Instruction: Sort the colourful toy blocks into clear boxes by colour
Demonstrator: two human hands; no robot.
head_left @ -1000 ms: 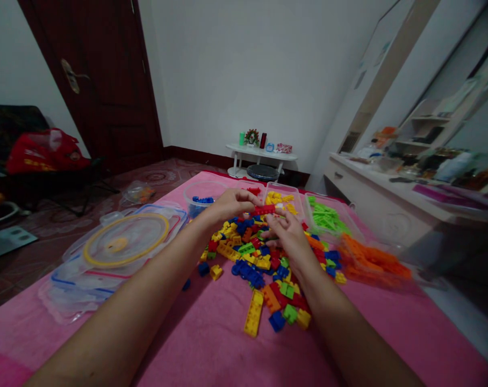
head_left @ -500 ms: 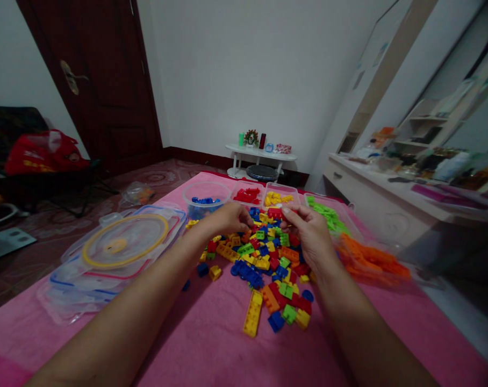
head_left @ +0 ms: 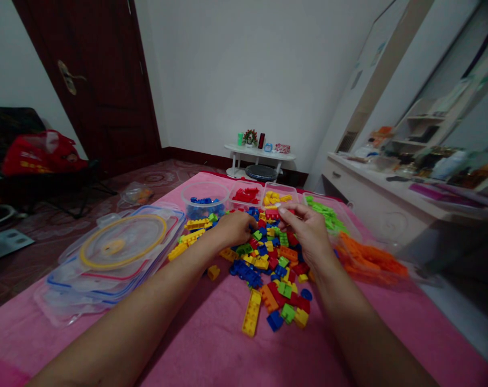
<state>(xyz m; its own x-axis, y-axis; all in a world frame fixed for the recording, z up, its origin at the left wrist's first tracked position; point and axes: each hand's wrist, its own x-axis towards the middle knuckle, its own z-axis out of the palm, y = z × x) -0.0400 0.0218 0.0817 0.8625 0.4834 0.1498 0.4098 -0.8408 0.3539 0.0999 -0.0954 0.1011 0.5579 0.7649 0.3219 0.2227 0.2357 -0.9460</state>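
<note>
Right fingers pinch red brick | left fingers at brick pile | tips hidden, can't tell grip

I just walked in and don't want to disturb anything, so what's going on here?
A person is handling toy blocks over a pink cloth. Their right hand holds a red block, while the left hand is down at the mixed pile; whether it grips a piece is hidden. Around the pile's far and right sides, clear containers hold blue, red, yellow, green and orange pieces, one colour apiece. Clear lids lie stacked on the left.
</note>
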